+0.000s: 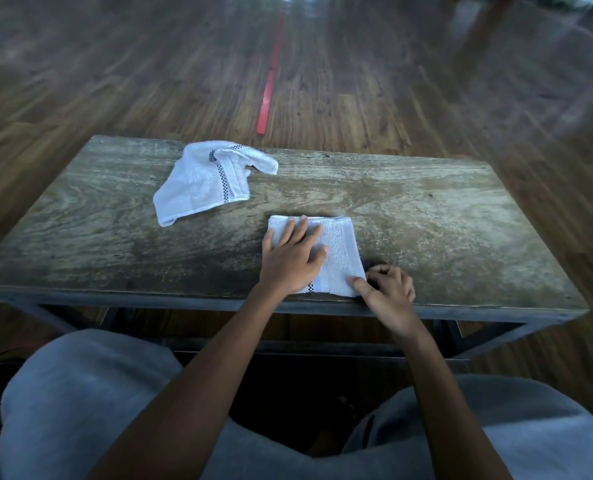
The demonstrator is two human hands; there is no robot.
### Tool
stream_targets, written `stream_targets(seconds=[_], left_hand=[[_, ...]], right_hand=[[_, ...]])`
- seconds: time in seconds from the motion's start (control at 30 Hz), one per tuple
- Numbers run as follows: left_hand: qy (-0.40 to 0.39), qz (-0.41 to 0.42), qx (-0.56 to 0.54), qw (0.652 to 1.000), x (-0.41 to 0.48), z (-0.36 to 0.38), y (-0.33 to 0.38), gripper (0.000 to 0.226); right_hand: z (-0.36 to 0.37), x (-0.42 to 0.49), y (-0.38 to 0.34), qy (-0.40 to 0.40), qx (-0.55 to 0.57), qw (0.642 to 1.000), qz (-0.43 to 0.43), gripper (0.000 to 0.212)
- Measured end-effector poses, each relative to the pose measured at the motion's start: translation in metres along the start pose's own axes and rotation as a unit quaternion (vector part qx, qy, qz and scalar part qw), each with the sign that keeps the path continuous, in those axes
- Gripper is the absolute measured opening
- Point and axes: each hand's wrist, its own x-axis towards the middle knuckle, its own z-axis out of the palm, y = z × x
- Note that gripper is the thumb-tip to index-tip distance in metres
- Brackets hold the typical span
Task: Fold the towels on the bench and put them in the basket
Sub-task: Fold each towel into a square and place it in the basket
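Observation:
A folded white towel (340, 252) lies near the front edge of the wooden bench (444, 230). My left hand (291, 258) lies flat on its left half, fingers straight and pressing down. My right hand (387, 292) is at the towel's near right corner; the thumb lies on the corner and the fingers are curled beside it. A second white towel (205, 181) with a black checked stripe lies crumpled at the back left of the bench. No basket is in view.
The bench stands on a dark wooden floor with a red tape strip (269, 95) running away beyond it. My knees in grey trousers (80, 403) are under the near edge.

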Motion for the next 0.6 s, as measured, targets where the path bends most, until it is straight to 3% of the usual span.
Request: stream_targets(seconds=[0.13,0.27,0.4,0.6], left_hand=[[0.005,0.002,0.013,1.000,-0.001,0.001,0.002,0.055],[0.011,0.006,0.023,1.000,-0.002,0.002,0.001,0.056],[0.017,0.008,0.020,1.000,-0.003,0.003,0.001,0.056],[0.017,0.013,0.020,1.000,-0.003,0.003,0.000,0.055]], right_hand=[[-0.002,-0.003,-0.001,-0.014,0.040,0.999,-0.019,0.016],[0.004,-0.002,0.004,0.029,-0.035,0.998,-0.048,0.037],[0.009,-0.002,0.008,0.092,-0.060,0.991,-0.071,0.043],[0.008,-0.001,0.008,0.066,-0.044,0.995,-0.065,0.039]])
